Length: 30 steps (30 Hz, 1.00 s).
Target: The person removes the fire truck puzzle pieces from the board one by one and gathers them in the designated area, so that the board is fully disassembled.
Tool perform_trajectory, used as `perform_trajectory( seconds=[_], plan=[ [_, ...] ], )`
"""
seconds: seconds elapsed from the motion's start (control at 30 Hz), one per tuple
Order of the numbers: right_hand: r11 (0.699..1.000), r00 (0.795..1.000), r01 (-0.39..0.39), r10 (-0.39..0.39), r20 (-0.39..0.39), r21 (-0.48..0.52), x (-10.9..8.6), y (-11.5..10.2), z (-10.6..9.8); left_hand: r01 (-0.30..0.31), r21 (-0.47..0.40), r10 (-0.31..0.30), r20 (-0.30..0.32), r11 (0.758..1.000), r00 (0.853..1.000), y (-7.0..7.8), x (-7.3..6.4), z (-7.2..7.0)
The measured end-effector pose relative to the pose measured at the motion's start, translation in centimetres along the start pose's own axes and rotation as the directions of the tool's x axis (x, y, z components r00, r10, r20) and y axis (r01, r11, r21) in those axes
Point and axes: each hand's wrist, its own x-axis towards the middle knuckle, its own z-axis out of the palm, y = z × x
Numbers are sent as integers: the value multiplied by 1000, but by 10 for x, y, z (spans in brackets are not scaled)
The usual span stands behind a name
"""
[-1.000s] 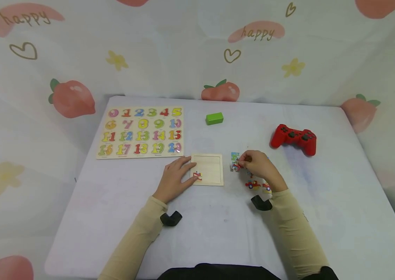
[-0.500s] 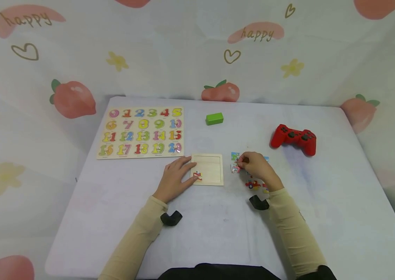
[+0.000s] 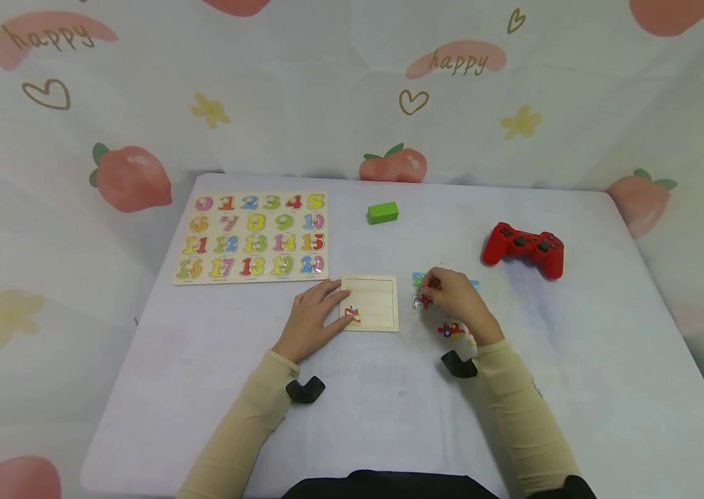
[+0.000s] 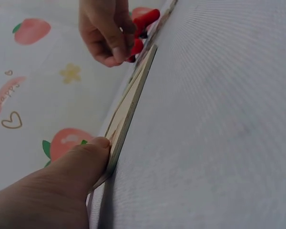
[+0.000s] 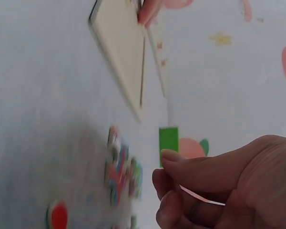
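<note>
My left hand (image 3: 313, 312) rests on the left side of a small square wooden puzzle tray (image 3: 380, 301), fingers spread, steadying it. Its thumb (image 4: 97, 145) presses on the rim in the left wrist view. Inside the tray, a red and white puzzle piece (image 3: 353, 314) lies in the lower left corner by that thumb. My right hand (image 3: 456, 294) hovers over loose puzzle pieces right of the tray, fingers loosely bent, thumb near the index finger. No piece shows between them in the right wrist view. A red vehicle piece (image 3: 450, 330) lies below this hand; other pieces (image 5: 118, 167) are partly hidden or blurred.
A large number puzzle board (image 3: 251, 238) lies at the back left, close to the left hand. A green block (image 3: 382, 213) stands behind the tray. The red game controller (image 3: 523, 248) is at the back right of the white table (image 3: 377, 416).
My right hand has shifted slightly left over the loose pieces, uncovering a blue one at its right. The left hand and the tray have stayed in place.
</note>
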Motion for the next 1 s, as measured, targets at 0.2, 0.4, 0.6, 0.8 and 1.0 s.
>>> perform_trajectory(
  seconds=[0.2, 0.4, 0.6, 0.8, 1.0],
  plan=[
    [991, 991, 137, -137, -3, -3, 1, -29, 23, -25, -16, 25, 13, 1000, 1000, -3, -1, -3],
    [970, 969, 241, -238, 59, -33, 2, -52, 54, -46, -33, 48, 53, 998, 997, -5, -2, -5],
    [977, 977, 205, -201, 77, -57, 1, -62, 70, -60, -33, 63, 101, 998, 993, -6, -2, -7],
    [977, 979, 203, -201, 41, -59, 0, -66, 77, -57, -31, 59, 91, 998, 994, -6, -2, -7],
    [981, 982, 189, -190, -12, -38, 1, -68, 83, -20, -30, 24, 113, 999, 993, -6, -2, -8]
  ],
)
